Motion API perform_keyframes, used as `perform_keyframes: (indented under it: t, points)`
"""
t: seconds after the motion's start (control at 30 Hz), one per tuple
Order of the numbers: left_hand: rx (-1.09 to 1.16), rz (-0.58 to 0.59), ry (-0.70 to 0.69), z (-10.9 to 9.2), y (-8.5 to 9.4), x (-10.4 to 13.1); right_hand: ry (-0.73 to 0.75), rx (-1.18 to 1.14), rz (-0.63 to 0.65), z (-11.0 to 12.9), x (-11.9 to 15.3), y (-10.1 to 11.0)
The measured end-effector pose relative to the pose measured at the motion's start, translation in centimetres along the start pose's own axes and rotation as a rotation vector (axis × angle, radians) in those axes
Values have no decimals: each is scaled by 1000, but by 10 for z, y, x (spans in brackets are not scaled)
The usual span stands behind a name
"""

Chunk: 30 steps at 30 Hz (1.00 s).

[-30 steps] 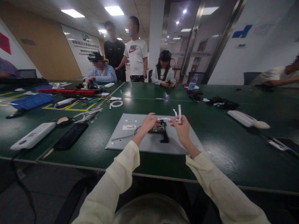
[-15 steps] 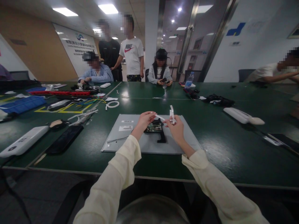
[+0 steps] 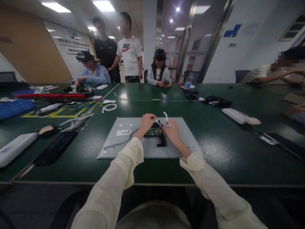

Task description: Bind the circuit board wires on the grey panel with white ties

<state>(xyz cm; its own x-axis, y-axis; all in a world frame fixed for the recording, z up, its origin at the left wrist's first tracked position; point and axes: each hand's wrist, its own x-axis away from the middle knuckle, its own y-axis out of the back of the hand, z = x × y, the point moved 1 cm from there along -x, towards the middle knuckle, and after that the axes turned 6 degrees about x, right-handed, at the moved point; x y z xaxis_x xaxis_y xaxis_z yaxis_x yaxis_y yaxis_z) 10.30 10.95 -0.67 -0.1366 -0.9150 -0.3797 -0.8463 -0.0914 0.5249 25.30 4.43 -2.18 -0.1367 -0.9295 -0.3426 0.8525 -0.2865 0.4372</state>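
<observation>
My left hand (image 3: 148,123) pinches one end of a thin white strip (image 3: 159,123) above a grey metal panel (image 3: 133,151). The strip runs across to my right hand (image 3: 172,129), which is closed on it, with a curled length sticking up from its fingers. Beneath the hands, a green circuit board (image 3: 152,131) sits on the panel, partly hidden by the fingers. A black bracket (image 3: 162,140) extends from the board toward me. Grey cables (image 3: 119,143) and a white label (image 3: 124,132) are on the panel's left part.
A black phone (image 3: 56,149), a white device (image 3: 17,149) and a tangle of pale cables (image 3: 78,121) lie to the left. Behind the panel is a white ring-shaped coil (image 3: 110,107). Another white device (image 3: 234,116) lies right. Several people are around the table.
The view has shifted, so the table's objects sit slightly further left. Both hands remain on the strip, whose loose upper end has changed shape and curls more to the left.
</observation>
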Motion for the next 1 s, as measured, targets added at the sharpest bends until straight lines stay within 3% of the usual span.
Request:
perform_keyframes:
  t: [0.3, 0.5, 1.0]
  points:
    - [-209, 79, -100, 7, -10, -3, 178, 248, -28, -9, -3, -2]
    - [-263, 57, -125, 8, -9, -2, 134, 262, -28, -12, -4, -4]
    - [-507, 135, -20, -2, -12, -6, 221, 493, -3, -13, -5, -6]
